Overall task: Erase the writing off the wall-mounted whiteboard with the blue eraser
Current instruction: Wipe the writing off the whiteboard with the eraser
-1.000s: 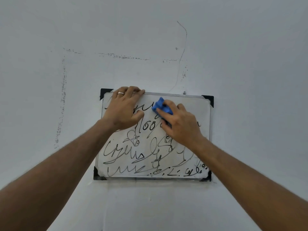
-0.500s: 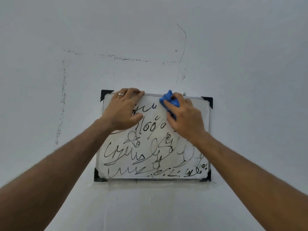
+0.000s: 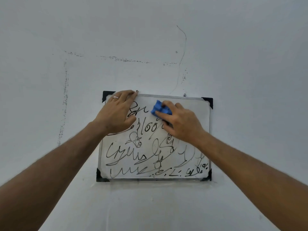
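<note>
A small whiteboard (image 3: 204, 130) with black corner caps hangs on a pale wall. Black scribbled writing (image 3: 126, 155) covers its middle and lower part; the upper right area is wiped white. My right hand (image 3: 180, 122) presses the blue eraser (image 3: 160, 110) flat against the board near the top centre. My left hand (image 3: 116, 112), with a ring on one finger, lies flat on the board's upper left corner, fingertips at the top frame edge.
The wall (image 3: 250, 64) around the board carries faint dotted dirt marks and a thin dark line (image 3: 183, 47) that runs down to the board's top edge. Small screws (image 3: 184, 94) sit along that edge.
My right hand swept the eraser up to the board's top edge, then back down and slightly left. The left hand has stayed on the upper left corner.
</note>
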`<state>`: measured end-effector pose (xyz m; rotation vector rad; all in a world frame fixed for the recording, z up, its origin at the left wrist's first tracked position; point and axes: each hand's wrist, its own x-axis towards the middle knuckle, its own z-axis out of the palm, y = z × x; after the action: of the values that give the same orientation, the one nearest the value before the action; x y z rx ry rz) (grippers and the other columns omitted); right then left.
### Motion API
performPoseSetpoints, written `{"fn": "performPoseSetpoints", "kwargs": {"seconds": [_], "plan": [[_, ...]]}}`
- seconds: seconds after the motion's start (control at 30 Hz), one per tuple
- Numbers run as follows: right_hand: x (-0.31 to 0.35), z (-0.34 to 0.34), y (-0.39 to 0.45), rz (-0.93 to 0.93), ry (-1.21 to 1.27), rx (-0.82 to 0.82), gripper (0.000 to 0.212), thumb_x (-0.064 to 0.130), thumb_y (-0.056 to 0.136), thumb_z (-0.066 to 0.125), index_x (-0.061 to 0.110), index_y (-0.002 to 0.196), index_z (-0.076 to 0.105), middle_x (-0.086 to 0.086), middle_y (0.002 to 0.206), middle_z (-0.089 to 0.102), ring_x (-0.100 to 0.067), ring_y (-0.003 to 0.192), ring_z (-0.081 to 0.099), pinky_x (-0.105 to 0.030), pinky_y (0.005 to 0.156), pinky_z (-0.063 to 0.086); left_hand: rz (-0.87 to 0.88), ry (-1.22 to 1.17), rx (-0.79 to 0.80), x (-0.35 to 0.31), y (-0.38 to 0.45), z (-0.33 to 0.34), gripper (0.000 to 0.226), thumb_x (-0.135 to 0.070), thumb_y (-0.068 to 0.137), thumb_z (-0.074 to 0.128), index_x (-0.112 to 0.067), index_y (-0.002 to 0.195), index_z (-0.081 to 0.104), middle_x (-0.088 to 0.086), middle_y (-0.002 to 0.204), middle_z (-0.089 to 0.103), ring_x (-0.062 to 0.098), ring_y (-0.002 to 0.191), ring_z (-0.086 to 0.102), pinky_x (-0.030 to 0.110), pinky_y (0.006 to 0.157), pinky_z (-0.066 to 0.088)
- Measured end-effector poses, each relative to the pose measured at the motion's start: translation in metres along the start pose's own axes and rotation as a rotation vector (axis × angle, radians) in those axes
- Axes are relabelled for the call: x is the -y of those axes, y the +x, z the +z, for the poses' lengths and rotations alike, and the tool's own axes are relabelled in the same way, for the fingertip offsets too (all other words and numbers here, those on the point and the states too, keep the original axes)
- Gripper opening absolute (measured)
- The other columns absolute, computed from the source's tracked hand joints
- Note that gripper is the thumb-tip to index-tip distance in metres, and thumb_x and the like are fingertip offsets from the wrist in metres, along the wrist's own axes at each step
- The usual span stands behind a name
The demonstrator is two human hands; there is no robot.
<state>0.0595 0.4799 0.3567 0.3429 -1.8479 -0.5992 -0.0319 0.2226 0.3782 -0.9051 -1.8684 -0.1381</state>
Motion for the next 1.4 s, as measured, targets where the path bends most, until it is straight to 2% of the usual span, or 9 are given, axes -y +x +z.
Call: {"fn": "performPoseSetpoints", "kwargs": {"seconds": [0.13,0.33,0.43,0.57,0.73,0.9,1.03,1.17,1.4], "plan": [[0.008,0.001,0.015,0.196,0.054,-0.046,0.044,0.033,0.095,0.054,0.027,0.138,0.056,-0.008,0.139,0.048,-0.026,0.094,0.056,-0.035,0.052,0.055,-0.009,0.029,0.005,0.009,-0.004,0.000,0.084,-0.049,0.085,0.038,-0.009,0.158,0.024,0.009,0.158,0.030,0.027,0.148,0.022,0.042,0.124,0.018],[-0.009,0.000,0.006,-0.012,0.005,-0.008,0.044,0.036,0.096,0.052,0.027,0.138,0.057,-0.009,0.139,0.049,-0.026,0.092,0.059,-0.034,0.051,0.052,-0.018,0.072,-0.013,0.013,-0.003,0.000,0.085,-0.054,0.085,0.034,-0.010,0.158,0.027,0.008,0.153,0.035,0.028,0.146,0.029,0.047,0.127,0.002],[0.006,0.001,0.020,0.118,0.066,-0.037,0.044,0.034,0.094,0.053,0.028,0.137,0.058,-0.009,0.139,0.050,-0.027,0.093,0.059,-0.034,0.051,0.053,-0.036,0.044,-0.017,0.013,0.000,-0.001,0.080,-0.050,0.084,0.034,-0.012,0.154,0.033,0.006,0.150,0.039,0.029,0.142,0.034,0.049,0.127,0.005],[0.010,0.003,0.012,-0.124,0.006,0.017,0.045,0.035,0.097,0.053,0.024,0.141,0.055,-0.012,0.137,0.051,-0.025,0.084,0.059,-0.031,0.049,0.050,-0.054,0.014,-0.020,0.014,0.001,-0.001,0.075,-0.046,0.084,0.035,-0.015,0.152,0.036,0.003,0.148,0.040,0.029,0.137,0.037,0.051,0.126,0.009],[0.006,-0.001,0.034,0.003,0.017,0.001,0.044,0.034,0.097,0.051,0.026,0.140,0.055,-0.010,0.140,0.047,-0.029,0.093,0.057,-0.036,0.052,0.054,-0.038,0.007,-0.008,0.016,0.000,-0.004,0.071,-0.036,0.085,0.034,-0.014,0.153,0.034,0.003,0.149,0.039,0.028,0.135,0.038,0.049,0.125,0.012],[0.005,-0.001,0.029,-0.177,-0.034,0.020,0.046,0.035,0.096,0.048,0.025,0.141,0.054,-0.013,0.138,0.049,-0.029,0.090,0.057,-0.035,0.050,0.053,-0.013,-0.020,0.004,0.027,-0.002,-0.010,0.067,-0.033,0.089,0.031,-0.013,0.153,0.035,0.002,0.150,0.038,0.027,0.132,0.038,0.043,0.118,0.027],[0.012,0.002,0.046,-0.033,0.000,-0.010,0.046,0.034,0.096,0.053,0.025,0.141,0.053,-0.011,0.140,0.047,-0.029,0.093,0.056,-0.035,0.050,0.054,-0.013,-0.022,0.030,0.032,-0.002,-0.013,0.067,-0.034,0.091,0.031,-0.011,0.153,0.033,0.004,0.150,0.037,0.026,0.134,0.038,0.039,0.114,0.031],[0.018,0.007,0.031,-0.209,-0.031,0.020,0.045,0.035,0.098,0.050,0.025,0.141,0.053,-0.011,0.139,0.048,-0.027,0.091,0.055,-0.035,0.052,0.053,0.013,0.036,0.024,0.035,-0.005,-0.013,0.068,-0.032,0.090,0.032,-0.012,0.155,0.032,0.005,0.151,0.037,0.024,0.142,0.029,0.042,0.122,0.024],[0.045,0.016,0.043,-0.014,0.059,-0.053,0.045,0.033,0.096,0.054,0.024,0.139,0.055,-0.009,0.139,0.049,-0.028,0.089,0.055,-0.032,0.051,0.050,-0.023,0.007,0.018,0.040,-0.011,-0.013,0.069,-0.033,0.091,0.034,-0.014,0.157,0.029,0.003,0.155,0.035,0.026,0.141,0.028,0.041,0.117,0.028]]}}
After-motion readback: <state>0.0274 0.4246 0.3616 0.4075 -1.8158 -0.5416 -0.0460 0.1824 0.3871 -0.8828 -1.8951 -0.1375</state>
